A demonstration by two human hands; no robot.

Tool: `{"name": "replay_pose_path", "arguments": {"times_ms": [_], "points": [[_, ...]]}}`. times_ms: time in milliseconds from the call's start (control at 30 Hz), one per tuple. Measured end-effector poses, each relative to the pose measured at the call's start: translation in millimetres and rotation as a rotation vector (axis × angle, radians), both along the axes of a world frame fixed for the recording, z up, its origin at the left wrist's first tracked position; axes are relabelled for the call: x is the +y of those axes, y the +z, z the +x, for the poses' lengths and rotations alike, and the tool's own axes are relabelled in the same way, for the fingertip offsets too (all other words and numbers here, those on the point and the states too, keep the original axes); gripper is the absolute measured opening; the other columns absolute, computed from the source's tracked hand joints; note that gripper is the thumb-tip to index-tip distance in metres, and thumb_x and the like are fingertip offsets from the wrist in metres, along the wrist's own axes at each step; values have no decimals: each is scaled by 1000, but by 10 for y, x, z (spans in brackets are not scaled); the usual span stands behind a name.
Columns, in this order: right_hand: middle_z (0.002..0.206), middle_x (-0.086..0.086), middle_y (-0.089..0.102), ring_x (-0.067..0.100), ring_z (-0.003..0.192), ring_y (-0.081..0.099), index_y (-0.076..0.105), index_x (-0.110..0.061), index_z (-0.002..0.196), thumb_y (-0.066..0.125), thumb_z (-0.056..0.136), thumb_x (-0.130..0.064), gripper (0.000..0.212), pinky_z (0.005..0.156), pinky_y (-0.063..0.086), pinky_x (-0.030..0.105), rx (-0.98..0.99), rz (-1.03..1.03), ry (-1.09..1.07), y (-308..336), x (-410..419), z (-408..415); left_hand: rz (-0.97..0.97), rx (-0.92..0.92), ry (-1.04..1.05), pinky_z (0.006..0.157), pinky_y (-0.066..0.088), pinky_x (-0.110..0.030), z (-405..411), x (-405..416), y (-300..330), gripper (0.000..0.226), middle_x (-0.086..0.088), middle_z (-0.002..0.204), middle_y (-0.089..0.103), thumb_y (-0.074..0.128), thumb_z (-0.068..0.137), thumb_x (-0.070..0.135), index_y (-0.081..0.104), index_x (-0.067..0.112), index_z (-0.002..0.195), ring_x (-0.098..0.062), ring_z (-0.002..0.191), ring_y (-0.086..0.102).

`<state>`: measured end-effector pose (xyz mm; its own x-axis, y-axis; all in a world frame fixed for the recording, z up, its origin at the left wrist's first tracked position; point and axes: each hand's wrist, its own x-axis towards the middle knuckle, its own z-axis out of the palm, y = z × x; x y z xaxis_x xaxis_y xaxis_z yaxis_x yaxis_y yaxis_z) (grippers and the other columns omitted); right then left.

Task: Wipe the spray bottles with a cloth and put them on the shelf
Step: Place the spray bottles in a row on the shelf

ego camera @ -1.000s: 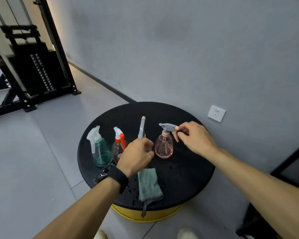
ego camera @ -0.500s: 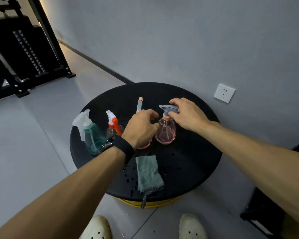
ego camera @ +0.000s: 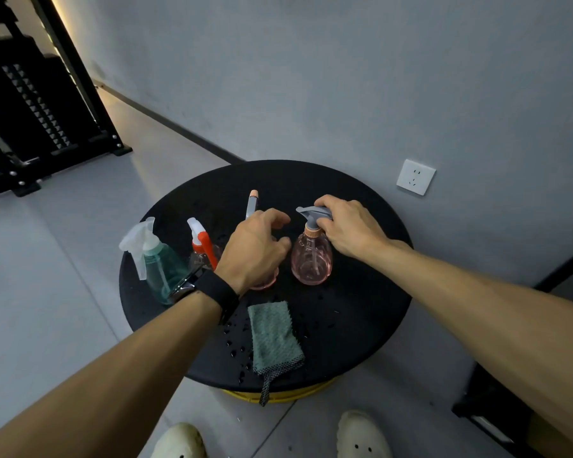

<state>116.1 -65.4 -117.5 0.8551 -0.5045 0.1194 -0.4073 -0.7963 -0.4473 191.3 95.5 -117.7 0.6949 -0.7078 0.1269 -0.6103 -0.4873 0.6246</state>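
Where the grey wall [ego camera: 311, 77] meets the pale tiled floor [ego camera: 47, 259], a round black bench [ego camera: 361, 325] on a yellow base stands close against it, wet with scattered drops near its front edge. Up and left of both hands a black weight rack [ego camera: 30, 110] fills the corner, and a white wall socket [ego camera: 415, 177] sits up and right of the right hand's grip. Two pale shoes [ego camera: 363, 436] show on the floor below the bench.

A folded green cloth [ego camera: 273, 337] lies flat on the bench just below the left hand, its dark corner hanging over the front edge.

Four bottles stand in a row. Farthest left of the grips is the teal spray bottle [ego camera: 161, 266] with a clear trigger head, partly covered by the left wrist and its black watch [ego camera: 209, 289]. Next is the orange-trigger bottle [ego camera: 202, 246], just beside the left hand. The left hand [ego camera: 253, 249] curls over a pink bottle [ego camera: 262, 284], mostly hidden; whether the fingers clamp it cannot be told. The right hand [ego camera: 348, 228] clamps its fingers on the grey trigger head of the pink spray bottle [ego camera: 311, 259], which stands upright on the bench.
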Motion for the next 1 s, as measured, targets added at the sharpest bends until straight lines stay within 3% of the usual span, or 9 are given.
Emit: {"name": "replay_pose_path", "arguments": {"times_ms": [167, 300, 367, 433, 533, 633, 833, 1000], "points": [[102, 5, 66, 20, 80, 57, 58, -20, 121, 50, 98, -22, 25, 65, 44, 31, -15, 6, -25, 168, -43, -310, 18, -9, -25, 95, 53, -35, -134, 5, 177, 36, 0, 130, 59, 62, 94, 19, 58, 19, 130, -13, 102, 64], [103, 5, 67, 23, 82, 56, 61, -22, 119, 51, 97, -21, 25, 67, 44, 32, -21, 1, -63, 368, -67, -627, 31, -26, -53, 97, 49, -27, -341, -58, 390, 36, 1, 129, 60, 62, 94, 20, 59, 20, 129, -11, 99, 63], [104, 6, 67, 25, 86, 58, 62, -22, 118, 51, 96, -21, 25, 69, 46, 34, -41, -2, -86, 496, -89, -802, 49, -41, -69, 104, 32, -16, -475, -104, 508, 34, 3, 128, 59, 61, 94, 21, 59, 21, 128, -10, 100, 64], [104, 4, 67, 23, 87, 57, 62, -22, 118, 51, 96, -21, 25, 69, 44, 32, -56, -12, -102, 640, -105, -984, 62, -62, -81, 89, 16, -7, -619, -150, 635, 34, 5, 128, 58, 60, 95, 21, 59, 21, 129, -10, 103, 64], [102, 3, 67, 24, 90, 59, 63, -24, 115, 51, 96, -22, 23, 70, 47, 34, -81, -23, -124, 875, -109, -1273, 64, -103, -122, 86, 27, -12, -824, -205, 805, 35, 4, 127, 58, 60, 94, 22, 59, 21, 129, -11, 103, 64], [96, 3, 67, 24, 87, 61, 65, -22, 108, 50, 95, -20, 20, 71, 51, 37, -96, -26, -127, 1111, -97, -1576, 56, -124, -171, 93, 49, -29, -1028, -248, 954, 37, 0, 126, 59, 61, 92, 21, 59, 20, 129, -13, 100, 64], [104, 7, 67, 25, 91, 60, 64, -14, 112, 50, 95, -19, 22, 80, 51, 40, -114, -81, -158, 1532, -49, -2178, 2, -192, -226, 92, 50, -29, -1458, -296, 1282, 37, 1, 124, 60, 61, 91, 20, 60, 19, 128, -13, 97, 64], [104, 5, 69, 23, 91, 62, 64, -17, 112, 50, 94, -19, 23, 81, 52, 40, -106, -104, -192, 1806, -19, -2654, -16, -228, -286, 93, 48, -27, -1787, -304, 1546, 38, 3, 127, 59, 60, 91, 22, 59, 21, 129, -11, 96, 63]]}}
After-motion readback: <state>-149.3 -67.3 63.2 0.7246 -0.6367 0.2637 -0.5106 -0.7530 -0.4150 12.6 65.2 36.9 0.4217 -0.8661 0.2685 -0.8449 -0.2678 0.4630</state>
